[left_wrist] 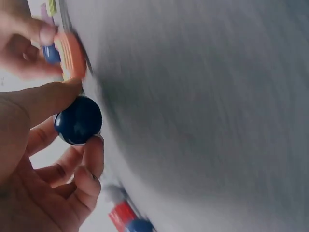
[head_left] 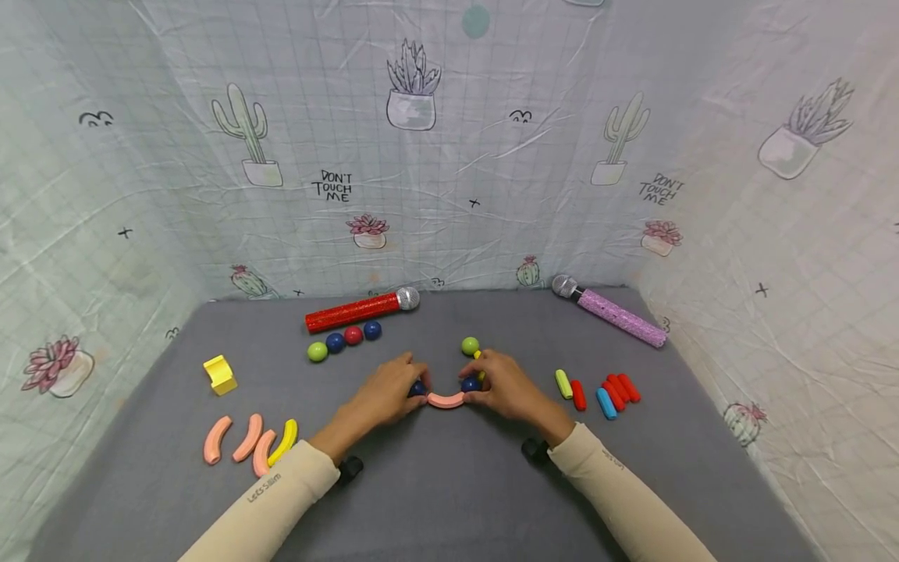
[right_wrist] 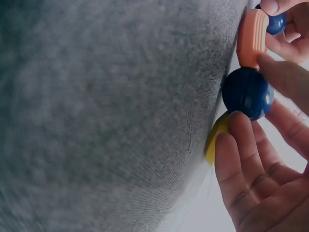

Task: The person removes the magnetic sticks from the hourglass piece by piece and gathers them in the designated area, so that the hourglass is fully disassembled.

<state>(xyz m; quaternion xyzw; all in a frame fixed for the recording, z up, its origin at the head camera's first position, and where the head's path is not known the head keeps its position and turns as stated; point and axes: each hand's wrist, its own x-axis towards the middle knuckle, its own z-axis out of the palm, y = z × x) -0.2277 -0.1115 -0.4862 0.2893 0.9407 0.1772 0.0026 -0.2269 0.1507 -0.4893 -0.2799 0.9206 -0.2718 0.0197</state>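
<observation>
A curved pink rod lies on the grey table between two dark blue balls, one at each end. My left hand pinches the left blue ball between thumb and fingers, its thumb tip close to the rod's end. On the other side, my right hand holds the right blue ball, with fingertips on its far side and the thumb by the rod. Beyond that ball runs a yellow curved rod, partly hidden by the fingers in the head view. A green ball sits at its far end.
Behind the left hand are a red microphone and a row of several balls. Leftward lie a yellow block and several curved rods. Rightward are several short rods and a purple microphone. Printed cloth walls surround the table.
</observation>
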